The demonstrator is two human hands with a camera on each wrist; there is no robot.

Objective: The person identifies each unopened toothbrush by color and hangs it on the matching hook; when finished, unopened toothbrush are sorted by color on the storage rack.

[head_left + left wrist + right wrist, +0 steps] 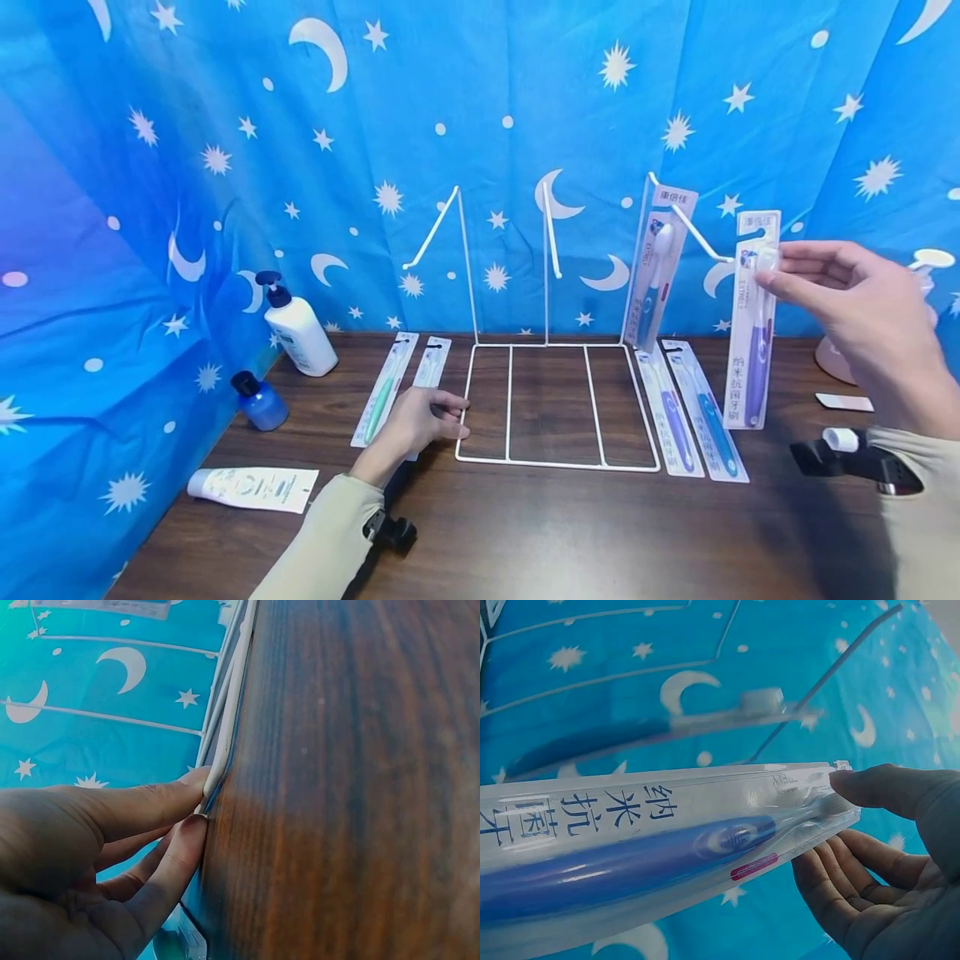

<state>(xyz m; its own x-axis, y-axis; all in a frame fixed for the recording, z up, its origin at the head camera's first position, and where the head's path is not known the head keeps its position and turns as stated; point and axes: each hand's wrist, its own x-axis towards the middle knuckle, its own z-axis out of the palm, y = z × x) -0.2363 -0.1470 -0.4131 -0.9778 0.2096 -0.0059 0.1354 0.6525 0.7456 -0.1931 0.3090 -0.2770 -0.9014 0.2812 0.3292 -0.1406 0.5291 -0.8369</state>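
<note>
My right hand [855,292] pinches a packaged purple toothbrush [752,350] near its top, thumb on the front. The pack stands upright in the air, just right of a white wire rack [555,466] and close to the tip of the rack's right arm. On that arm hangs another packaged toothbrush [657,271], blurred behind the held pack in the right wrist view. With thumb and fingertips, my left hand [416,421] holds the front left corner of the rack's base; the left wrist view shows the wire [234,705] at the fingertips.
Right of the rack lie a purple toothbrush pack [671,417] and a teal one [708,417]. Two more packs, one with a green toothbrush [384,392], lie left. A pump bottle [302,333], blue bottle [260,404] and white tube [255,487] are farther left.
</note>
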